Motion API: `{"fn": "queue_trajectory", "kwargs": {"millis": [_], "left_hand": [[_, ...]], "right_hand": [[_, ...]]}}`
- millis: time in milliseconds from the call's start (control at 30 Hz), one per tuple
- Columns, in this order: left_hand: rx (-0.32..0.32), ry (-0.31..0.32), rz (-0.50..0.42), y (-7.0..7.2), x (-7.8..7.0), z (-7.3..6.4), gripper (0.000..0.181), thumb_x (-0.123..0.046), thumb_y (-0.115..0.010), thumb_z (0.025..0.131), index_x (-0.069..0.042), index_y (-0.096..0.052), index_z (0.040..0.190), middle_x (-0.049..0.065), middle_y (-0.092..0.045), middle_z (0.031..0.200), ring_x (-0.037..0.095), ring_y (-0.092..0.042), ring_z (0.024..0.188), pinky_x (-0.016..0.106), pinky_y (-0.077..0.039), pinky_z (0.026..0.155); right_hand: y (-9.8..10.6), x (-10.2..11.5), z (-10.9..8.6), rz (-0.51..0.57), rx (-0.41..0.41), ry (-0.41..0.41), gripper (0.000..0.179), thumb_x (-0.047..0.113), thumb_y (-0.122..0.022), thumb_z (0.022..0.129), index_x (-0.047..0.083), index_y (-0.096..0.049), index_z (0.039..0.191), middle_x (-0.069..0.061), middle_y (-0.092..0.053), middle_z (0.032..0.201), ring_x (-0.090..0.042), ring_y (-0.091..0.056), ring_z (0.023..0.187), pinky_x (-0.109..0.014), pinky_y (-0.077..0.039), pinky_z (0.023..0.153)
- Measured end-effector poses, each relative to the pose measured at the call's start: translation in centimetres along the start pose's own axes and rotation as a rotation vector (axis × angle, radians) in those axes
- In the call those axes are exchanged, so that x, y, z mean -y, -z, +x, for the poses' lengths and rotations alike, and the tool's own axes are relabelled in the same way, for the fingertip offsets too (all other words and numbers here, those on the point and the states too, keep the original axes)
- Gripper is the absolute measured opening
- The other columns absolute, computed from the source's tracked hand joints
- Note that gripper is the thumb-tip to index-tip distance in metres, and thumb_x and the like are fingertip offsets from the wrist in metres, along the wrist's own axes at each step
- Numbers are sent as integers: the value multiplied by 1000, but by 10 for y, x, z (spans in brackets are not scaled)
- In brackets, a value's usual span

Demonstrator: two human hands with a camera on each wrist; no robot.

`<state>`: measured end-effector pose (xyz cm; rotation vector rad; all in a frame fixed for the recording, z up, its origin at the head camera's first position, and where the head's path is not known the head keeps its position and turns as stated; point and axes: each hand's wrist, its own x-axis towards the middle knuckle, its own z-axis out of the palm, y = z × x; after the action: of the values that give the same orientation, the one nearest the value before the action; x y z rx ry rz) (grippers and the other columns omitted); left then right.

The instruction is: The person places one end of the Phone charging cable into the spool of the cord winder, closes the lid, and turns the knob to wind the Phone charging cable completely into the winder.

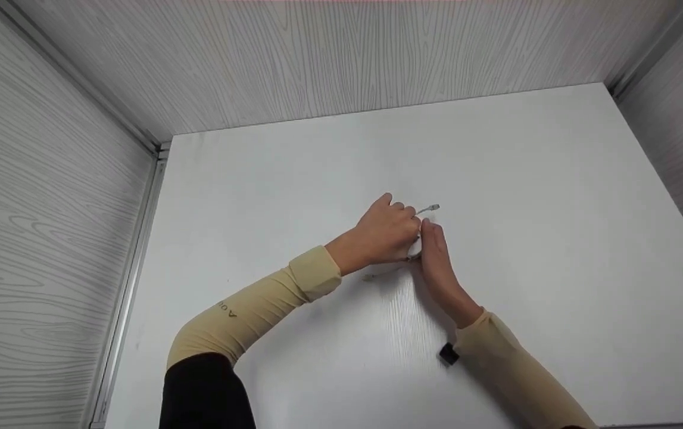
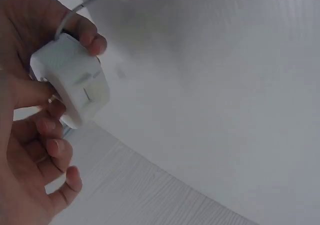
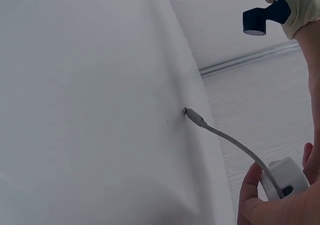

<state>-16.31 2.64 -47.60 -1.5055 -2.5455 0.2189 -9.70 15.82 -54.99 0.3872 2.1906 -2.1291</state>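
Over the middle of the table, my left hand (image 1: 386, 232) and right hand (image 1: 438, 256) meet at a small white plastic case (image 2: 75, 80) with a cable (image 3: 235, 142) coming out of it. The left hand's fingers are curled at one side of the case. From the other side the right hand grips it, its fingers bent against the shell. A grey plug (image 3: 194, 116) ends the cable in the right wrist view. One cable end (image 1: 433, 207) points to the far right beyond the hands; another (image 1: 368, 277) hangs toward the near left. The hands cover much of the case.
A white table (image 1: 258, 179) lies beneath both hands. Wood-grain panels stand behind (image 1: 347, 59) and at the left (image 1: 31, 238), with another at the right. A small black camera (image 1: 448, 354) sits by the right sleeve.
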Motion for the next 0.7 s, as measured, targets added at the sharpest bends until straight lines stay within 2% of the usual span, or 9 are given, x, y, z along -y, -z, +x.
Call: {"fn": "queue_trajectory", "kwargs": {"millis": [100,200,300,500,600,700], "left_hand": [[-16,104,-65,-1,-9,0,23,-27,-63,97,-11,-75,85,5,-75,79,21,-65,67,40,-51,74],[-20,206,-116,-3,-17,0,26,-19,-57,97,-14,-68,74,3,-70,69,17,-52,59,36,-41,65],[-24,289,-167,-4,-22,2,32,-18,-55,97,-17,-58,65,0,-64,62,15,-42,56,35,-32,61],[0,421,-339,1,-23,5,39,-15,-55,93,-20,-38,59,-8,-37,54,11,-33,54,29,-25,52],[42,454,-412,3,-20,5,39,-16,-56,92,-21,-36,59,-9,-31,56,11,-32,56,27,-25,49],[73,427,-435,4,-17,3,37,-17,-55,97,-19,-41,63,-8,-35,57,11,-35,57,27,-27,50]], "right_hand": [[-1,0,0,6,-16,0,53,50,-22,115,7,-44,140,-4,-47,132,-14,-42,117,-27,-35,101],[-3,-1,-1,-1,-21,-1,53,50,-22,115,8,-44,137,-3,-47,127,-15,-42,114,-27,-35,100],[-5,-1,-2,12,-26,3,52,51,-23,115,9,-43,137,0,-47,124,-13,-42,111,-25,-38,97],[-8,-3,-2,107,6,10,42,50,-23,115,14,-41,127,5,-45,104,-7,-43,88,-20,-40,78],[-8,-4,-1,118,14,5,39,48,-24,115,14,-41,121,5,-44,98,-7,-43,82,-20,-39,74],[-6,-5,-1,81,8,6,41,49,-23,115,13,-42,122,4,-45,104,-8,-45,86,-21,-40,76]]}}
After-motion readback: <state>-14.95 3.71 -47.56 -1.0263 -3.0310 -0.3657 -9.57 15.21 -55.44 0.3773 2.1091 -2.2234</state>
